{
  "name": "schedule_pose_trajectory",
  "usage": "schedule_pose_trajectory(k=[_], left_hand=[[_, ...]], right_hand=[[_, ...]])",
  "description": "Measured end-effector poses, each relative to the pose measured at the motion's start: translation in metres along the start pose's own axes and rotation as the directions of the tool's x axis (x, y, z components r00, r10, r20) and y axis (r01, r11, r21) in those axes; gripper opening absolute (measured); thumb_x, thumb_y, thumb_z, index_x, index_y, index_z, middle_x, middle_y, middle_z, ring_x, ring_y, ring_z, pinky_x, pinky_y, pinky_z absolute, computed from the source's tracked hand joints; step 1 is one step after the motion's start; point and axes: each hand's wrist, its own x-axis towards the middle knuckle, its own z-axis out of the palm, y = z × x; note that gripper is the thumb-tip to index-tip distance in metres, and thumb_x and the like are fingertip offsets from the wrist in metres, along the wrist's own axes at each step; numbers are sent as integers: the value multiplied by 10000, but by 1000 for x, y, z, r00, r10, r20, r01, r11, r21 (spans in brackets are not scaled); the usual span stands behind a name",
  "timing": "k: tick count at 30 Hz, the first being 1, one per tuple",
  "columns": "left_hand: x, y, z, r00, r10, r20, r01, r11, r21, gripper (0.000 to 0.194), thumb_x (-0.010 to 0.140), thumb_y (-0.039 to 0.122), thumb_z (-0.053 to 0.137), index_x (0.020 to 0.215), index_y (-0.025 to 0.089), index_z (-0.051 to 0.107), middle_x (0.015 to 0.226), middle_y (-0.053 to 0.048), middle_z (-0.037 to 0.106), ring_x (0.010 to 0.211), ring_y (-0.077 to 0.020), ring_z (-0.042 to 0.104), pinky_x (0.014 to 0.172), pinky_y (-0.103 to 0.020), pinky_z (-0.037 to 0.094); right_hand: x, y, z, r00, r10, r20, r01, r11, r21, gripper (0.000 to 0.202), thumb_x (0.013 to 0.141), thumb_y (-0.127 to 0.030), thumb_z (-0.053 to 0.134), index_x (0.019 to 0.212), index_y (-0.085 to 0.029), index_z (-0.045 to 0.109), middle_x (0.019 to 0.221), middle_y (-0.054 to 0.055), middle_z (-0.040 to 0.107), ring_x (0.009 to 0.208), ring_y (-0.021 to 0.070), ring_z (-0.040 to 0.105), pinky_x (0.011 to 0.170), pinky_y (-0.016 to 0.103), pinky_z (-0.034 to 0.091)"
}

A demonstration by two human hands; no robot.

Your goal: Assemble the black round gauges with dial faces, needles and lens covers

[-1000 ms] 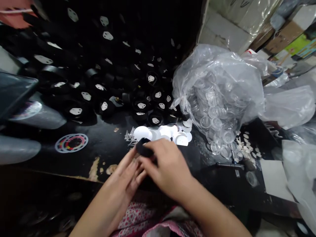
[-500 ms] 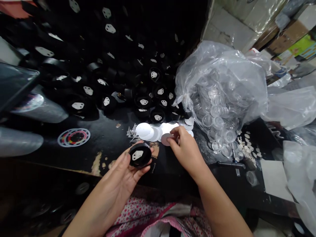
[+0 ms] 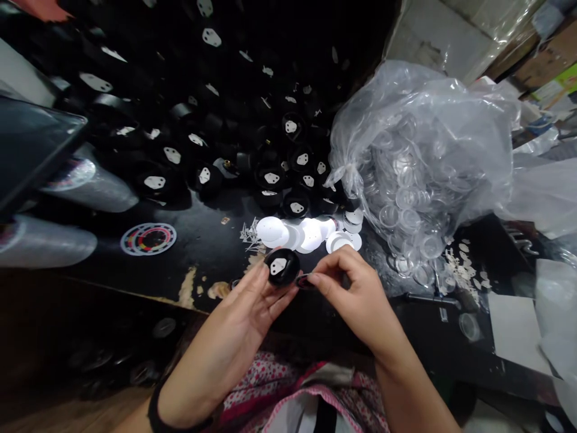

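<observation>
A round black case (image 3: 283,268) with a white plate (image 3: 278,266) inside is gripped by my left hand (image 3: 252,307), its open side facing up. My right hand (image 3: 354,294) pinches a small thin disc (image 3: 305,281), dark on the visible face, tilted against the case's right edge. Just beyond both hands, white discs (image 3: 311,235) lie overlapping on the dark table (image 3: 216,246). Thin white pins (image 3: 250,233) are scattered at their left end. Two printed dial discs (image 3: 155,239) overlap further left.
Many black cases (image 3: 210,179) with white plates fill the back. A clear plastic bag (image 3: 424,150) of transparent round parts stands at the right. Cylindrical plastic-wrapped stacks (image 3: 54,242) lie at the left. A white card (image 3: 516,331) and small pale pieces (image 3: 464,270) are at the right.
The right hand has drawn the disc off the white discs and toward me, to the black case. The disc is now tilted with a darker face showing. The camera view has shifted slightly.
</observation>
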Motion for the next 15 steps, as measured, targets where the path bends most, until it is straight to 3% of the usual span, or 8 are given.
schedule_pose_trajectory(k=[4,7,12,15], left_hand=[[-5,-5,4,999,41,29,-42,998,49,261,901,402,710,1140,309,756,1235,-16,753,1214,-241,656,967,-314,581],[-6,-7,8,997,75,-4,-74,992,101,309,842,413,772,1137,321,770,1304,-4,725,1299,-259,600,1003,-300,559],[-4,-8,4,998,63,12,-64,989,136,363,829,441,780,1169,314,763,1330,-38,710,1307,-305,593,1007,-373,572],[-3,-10,1,998,57,26,-60,989,137,323,848,423,767,1153,316,769,1328,-30,712,1280,-281,615,963,-322,588]], right_hand=[[2,-2,10,995,68,-74,-54,983,173,117,868,-287,678,806,-211,613,765,-14,633,697,131,593,653,261,484],[2,2,17,989,130,-70,-115,974,193,156,874,-324,671,813,-213,581,748,-16,635,659,130,608,616,260,491],[0,7,17,983,181,-25,-169,951,259,204,873,-362,670,801,-218,544,699,-27,617,607,131,629,588,261,521],[-3,9,17,979,195,-51,-173,941,291,218,879,-386,659,809,-224,532,722,-24,617,614,136,637,593,271,540]])
